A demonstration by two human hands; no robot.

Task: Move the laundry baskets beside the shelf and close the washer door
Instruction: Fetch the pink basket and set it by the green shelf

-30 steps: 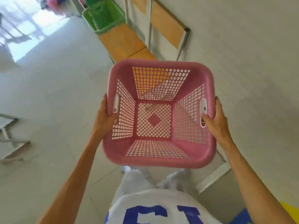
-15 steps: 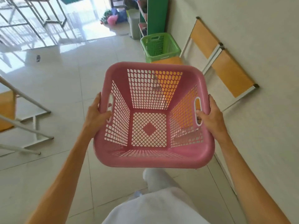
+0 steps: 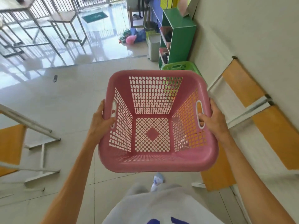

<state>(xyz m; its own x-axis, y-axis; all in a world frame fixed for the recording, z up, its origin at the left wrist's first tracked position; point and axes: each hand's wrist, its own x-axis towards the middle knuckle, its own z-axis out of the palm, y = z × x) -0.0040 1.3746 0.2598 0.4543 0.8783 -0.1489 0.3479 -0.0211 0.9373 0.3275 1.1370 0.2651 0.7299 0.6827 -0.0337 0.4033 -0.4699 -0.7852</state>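
The empty pink perforated plastic laundry basket [image 3: 157, 122] is carried in the air at waist height, level and facing forward. The left hand [image 3: 101, 121] grips its left rim with fingers hooked through the handle slot, and the right hand [image 3: 213, 120] is clenched the same way on the right handle.

Over the last second the view has swung up from the wall and the folding chairs to the room ahead, and the green shelf unit [image 3: 177, 34] against the right wall now stands in full sight. The green plastic laundry basket [image 3: 181, 67] already sits on the floor just in front of that shelf, partly hidden behind the pink one's far rim (it also shows through the mesh).

That suggests the person has turned toward the drop-off spot and is walking to it. One basket looks placed. The pink one remains well short of the shelf, and the washer is not in view, so closing its door is not yet done.
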